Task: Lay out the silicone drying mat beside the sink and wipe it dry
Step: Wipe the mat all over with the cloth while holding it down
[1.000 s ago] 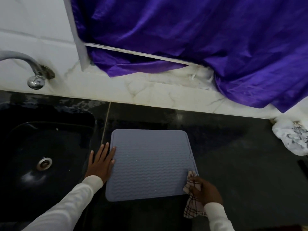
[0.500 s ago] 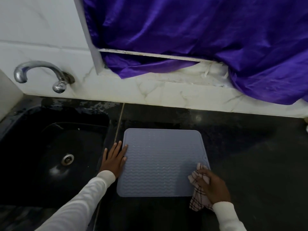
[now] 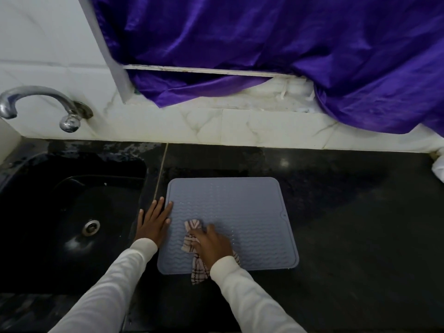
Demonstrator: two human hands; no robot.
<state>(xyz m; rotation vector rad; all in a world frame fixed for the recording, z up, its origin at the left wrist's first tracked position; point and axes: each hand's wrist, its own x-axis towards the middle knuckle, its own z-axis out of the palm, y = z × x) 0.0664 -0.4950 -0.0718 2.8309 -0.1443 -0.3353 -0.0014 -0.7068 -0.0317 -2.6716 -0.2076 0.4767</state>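
mat: silicone drying mat (image 3: pixel 240 219) lies flat on black counter (image 3: pixel 348 224), just right of the sink (image 3: pixel 72 212)
left hand (image 3: pixel 153 224): fingers spread, palm down on mat's left edge
right hand (image 3: pixel 211 243): pressing checked cloth (image 3: pixel 193 236) onto mat's near-left part
handling: likely light, floppy, grippy; pin one edge, wipe away from it
step: wiping, mat already laid out

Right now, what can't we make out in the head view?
- Cloth: its middle is covered by the right hand.
- Mat: wet or dry, can't tell; dim and blurry.
- Mat's left edge: partly under the left hand.
- White bundle: cut off by the right frame edge.
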